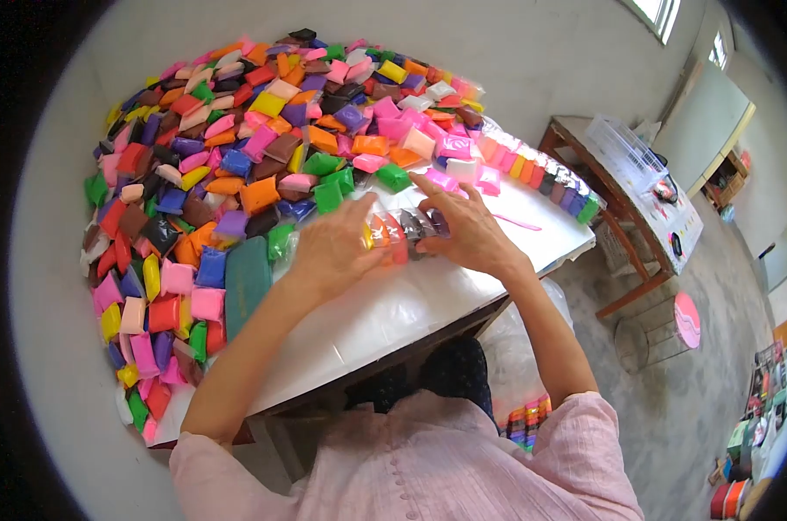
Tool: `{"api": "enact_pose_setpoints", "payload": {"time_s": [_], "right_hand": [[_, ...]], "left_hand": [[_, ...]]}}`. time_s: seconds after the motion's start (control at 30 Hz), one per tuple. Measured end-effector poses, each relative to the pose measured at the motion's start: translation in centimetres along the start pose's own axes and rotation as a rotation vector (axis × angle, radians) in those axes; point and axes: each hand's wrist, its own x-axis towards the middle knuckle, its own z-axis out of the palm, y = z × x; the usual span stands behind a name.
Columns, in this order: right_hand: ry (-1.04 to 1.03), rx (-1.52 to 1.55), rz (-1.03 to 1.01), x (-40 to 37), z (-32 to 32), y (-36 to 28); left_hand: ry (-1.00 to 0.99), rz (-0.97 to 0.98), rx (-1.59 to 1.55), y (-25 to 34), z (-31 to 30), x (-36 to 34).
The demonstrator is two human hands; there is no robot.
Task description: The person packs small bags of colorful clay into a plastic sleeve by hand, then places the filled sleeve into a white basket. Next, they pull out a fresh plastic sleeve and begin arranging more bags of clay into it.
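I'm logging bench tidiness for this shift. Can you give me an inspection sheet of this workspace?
Surface: white table, bare only near its front edge.
Job's things: short row of packets in clear wrap, between the hands.
Clutter: pile of loose coloured packets; long row of packets at the far edge; dark green slab; pink stick.
Hands: left hand and right hand each on one end of the short row; grip unclear.
Cables: nothing seen.
Surroundings: wooden side table bearing a white basket; grey floor.
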Motion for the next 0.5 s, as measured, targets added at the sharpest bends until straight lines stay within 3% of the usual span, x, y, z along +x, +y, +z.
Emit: {"api": "enact_pose_setpoints", "payload": {"time_s": [0.13, 0.43, 0.5], "right_hand": [[0.013, -0.004, 0.006, -0.3, -0.1, 0.4], [-0.012, -0.014, -0.002, -1.7, -1.3, -0.3], [0.023, -0.046, -0.038, -2.8, -1.5, -0.7]], "left_hand": [[-0.096, -0.188, -0.024, -1.6, -3.0, -1.4], [-0.185, -0.110, -0.241, -3.4, -4.8, -3.6], [-0.165, 0.005, -0.227, -2.8, -5.0, -4.4]]}}
